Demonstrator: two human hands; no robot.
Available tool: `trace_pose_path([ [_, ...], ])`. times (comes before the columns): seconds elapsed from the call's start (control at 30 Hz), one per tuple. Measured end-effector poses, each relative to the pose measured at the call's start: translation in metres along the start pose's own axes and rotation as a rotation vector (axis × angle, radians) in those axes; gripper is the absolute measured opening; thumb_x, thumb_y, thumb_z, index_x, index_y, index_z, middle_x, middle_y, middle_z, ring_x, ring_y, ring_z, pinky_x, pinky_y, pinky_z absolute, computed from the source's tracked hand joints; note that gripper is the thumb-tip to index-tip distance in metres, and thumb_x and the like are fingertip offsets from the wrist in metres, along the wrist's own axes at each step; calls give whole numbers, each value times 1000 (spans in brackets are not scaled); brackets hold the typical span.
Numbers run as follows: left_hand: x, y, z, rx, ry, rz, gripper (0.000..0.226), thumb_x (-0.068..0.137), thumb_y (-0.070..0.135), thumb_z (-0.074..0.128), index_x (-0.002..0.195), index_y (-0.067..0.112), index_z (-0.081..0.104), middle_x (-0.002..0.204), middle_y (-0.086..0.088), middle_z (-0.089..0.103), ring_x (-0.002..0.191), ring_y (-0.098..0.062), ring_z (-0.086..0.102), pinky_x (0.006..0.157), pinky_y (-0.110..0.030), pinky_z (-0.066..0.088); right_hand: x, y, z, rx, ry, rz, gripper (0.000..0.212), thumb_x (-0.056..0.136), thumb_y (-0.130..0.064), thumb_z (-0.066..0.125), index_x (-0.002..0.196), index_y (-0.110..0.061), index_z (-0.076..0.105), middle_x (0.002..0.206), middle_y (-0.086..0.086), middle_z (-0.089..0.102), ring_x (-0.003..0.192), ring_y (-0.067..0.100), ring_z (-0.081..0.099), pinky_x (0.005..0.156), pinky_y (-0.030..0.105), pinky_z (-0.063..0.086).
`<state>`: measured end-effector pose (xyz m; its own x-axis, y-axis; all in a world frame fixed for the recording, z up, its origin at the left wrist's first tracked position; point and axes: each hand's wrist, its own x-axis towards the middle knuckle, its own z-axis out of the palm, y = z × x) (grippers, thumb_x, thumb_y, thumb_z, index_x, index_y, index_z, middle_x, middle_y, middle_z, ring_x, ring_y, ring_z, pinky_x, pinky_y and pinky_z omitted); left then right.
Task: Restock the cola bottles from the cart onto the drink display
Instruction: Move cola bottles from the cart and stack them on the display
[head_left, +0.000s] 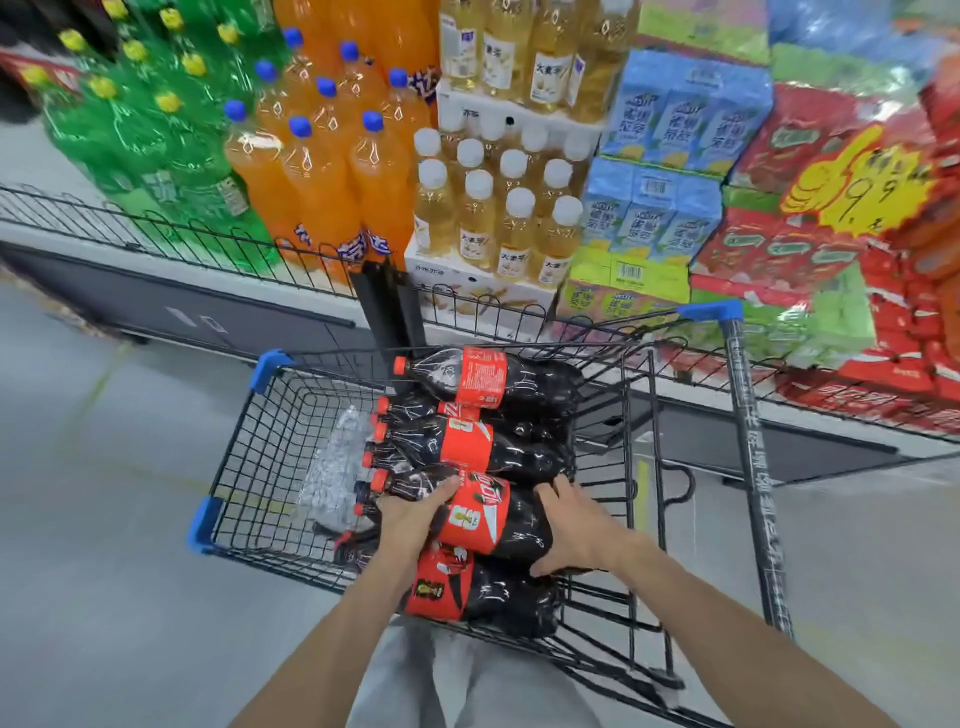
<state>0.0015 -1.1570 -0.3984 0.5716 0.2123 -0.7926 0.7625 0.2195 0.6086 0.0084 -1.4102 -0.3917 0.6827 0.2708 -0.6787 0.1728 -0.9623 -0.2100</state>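
Both hands on a cola bottle (493, 519) lying in the cart (244, 447).
Left hand (410, 514) grasps its neck end; right hand (571, 530) cups its base. The bottle lies sideways between the two hands, among other bottles.

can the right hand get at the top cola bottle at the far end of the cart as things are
Probably yes. That far cola bottle lies on top of the pile with nothing over it, and the cart is open above. But the right hand is busy on the near cola bottle along with the left hand.
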Motion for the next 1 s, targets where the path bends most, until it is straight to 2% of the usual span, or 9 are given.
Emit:
trace_pose_path([
  [0.1,-3,-2,0,-1,25,26,133,40,61,103,145,10,40,122,-10,73,102,-26,75,89,-48,62,-3,-1,-4,4,-17,-12,125,66,-69,84,159,-12,24,148,10,42,139,32,41,118,43,37],
  [0.23,-22,10,1,-65,0,75,137,51,47,103,155,18,19,132,-8,63,114,-27,68,105,-54,53,-10,-3,-12,49,-20,-37,120,61,-72,84,151,-14,30,140,4,46,132,27,43,113,42,40],
  [0.3,-23,17,-1,-91,-26,87,137,50,45,102,155,22,17,131,-7,64,111,-26,69,103,-55,54,-12,-7,-22,78,-30,-47,117,61,-70,85,149,-14,32,135,2,45,125,23,47,106,41,47],
  [0.47,-23,47,-14,-138,-89,154,110,51,45,100,140,25,37,125,-4,71,110,-24,73,100,-53,57,-12,-28,-55,121,-16,-39,111,59,-67,87,142,-13,35,129,0,46,115,21,54,95,41,52],
  [0.63,-8,91,-55,-169,-179,225,110,53,52,101,142,23,43,118,-5,77,105,-26,76,98,-56,58,3,-73,-103,62,59,-54,101,56,-68,87,131,-20,40,121,-3,57,109,21,59,89,37,53],
  [0.77,2,137,-121,-201,-199,287,97,60,47,100,134,26,41,117,-6,76,102,-27,77,87,-52,61,24,-142,-138,23,126,-81,108,58,-71,85,140,-18,38,133,-2,55,122,23,56,99,38,50],
  [0.87,13,178,-187,-224,-184,385,90,52,45,103,123,28,50,118,-9,76,105,-30,75,97,-55,58,44,-214,-162,-15,212,-110,111,56,-75,81,142,-22,37,132,-2,58,121,23,58,99,40,51],
  [0.93,19,205,-236,-247,-182,434,69,65,29,99,115,32,50,117,-8,75,105,-29,74,99,-52,57,56,-270,-178,5,248,-142,103,59,-69,85,140,-24,39,129,-4,59,119,21,59,95,39,51],
  [1.0,24,232,-285,-271,-180,476,65,71,20,93,118,33,50,118,-8,75,107,-28,73,101,-50,56,70,-327,-194,5,266,-173,99,65,-60,88,142,-21,39,127,-4,58,117,20,59,89,35,50],
])
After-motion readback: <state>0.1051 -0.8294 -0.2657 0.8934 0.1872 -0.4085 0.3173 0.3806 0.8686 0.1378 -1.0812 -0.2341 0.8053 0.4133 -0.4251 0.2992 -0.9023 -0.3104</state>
